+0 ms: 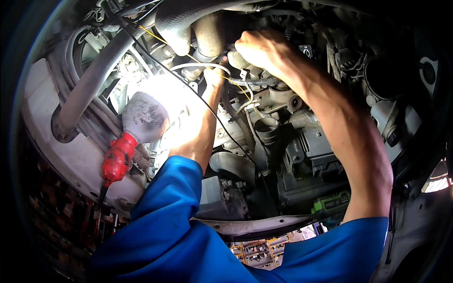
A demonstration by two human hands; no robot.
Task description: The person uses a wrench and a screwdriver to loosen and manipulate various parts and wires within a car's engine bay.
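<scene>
I have both arms, in blue sleeves, inside an engine bay. My left hand (214,75) reaches up among hoses below a thick grey tube (207,33), beside a white looped hose (188,66) and a thin yellow wire (240,89). It is closed around something hidden. My right hand (255,47) is bent over a pale fitting (236,59) at the upper middle, its fingers curled, with what they hold hidden. A lit work lamp (141,113) with a red handle (118,160) shines beside my left forearm.
A grey bar (85,99) crosses the left side. A black box (311,146), an open round duct (266,132) and a green-black item (328,203) lie lower right. A reservoir (387,118) sits at the right. The front body edge (259,221) runs below.
</scene>
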